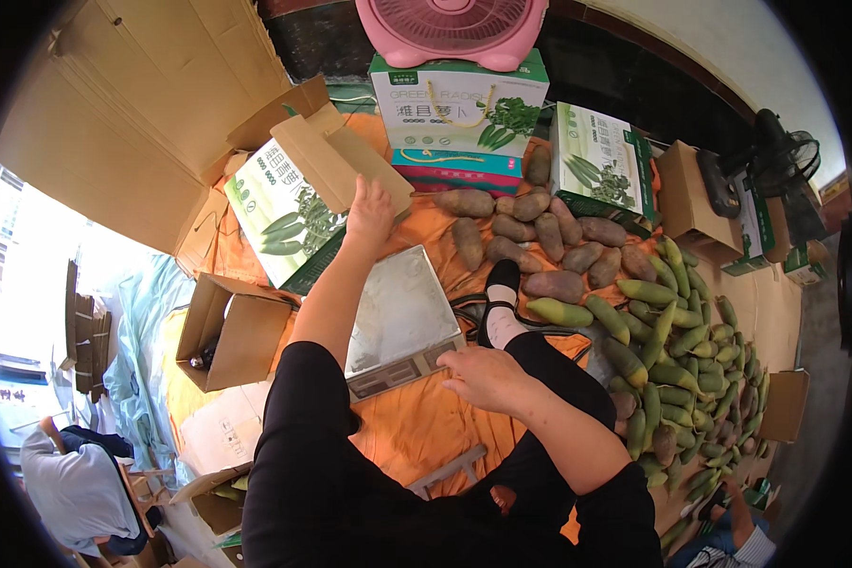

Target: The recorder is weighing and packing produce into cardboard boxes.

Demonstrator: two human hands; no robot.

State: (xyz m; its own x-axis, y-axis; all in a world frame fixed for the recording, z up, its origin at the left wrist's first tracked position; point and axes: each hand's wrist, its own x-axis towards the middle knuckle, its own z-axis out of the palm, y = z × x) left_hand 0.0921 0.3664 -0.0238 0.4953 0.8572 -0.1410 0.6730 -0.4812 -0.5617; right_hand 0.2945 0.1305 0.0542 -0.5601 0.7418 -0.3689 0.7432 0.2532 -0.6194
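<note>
A green-and-white radish carton stands at the left with its top flaps up. Against its brown cardboard flap rests my left hand, fingers stretched upward and partly hard to make out. A flat metal platform scale lies between my legs. At the right end of its front panel is my right hand, fingers loosely spread and fingertips at the panel's corner, with nothing seen in the grasp. Green radishes are heaped on the right, and reddish-brown, soil-coated roots lie beyond the scale.
A pink fan sits atop a printed gift carton. Another radish carton stands farther right. A small open cardboard box is at left. Orange cloth covers the ground. Other people show at both lower edges.
</note>
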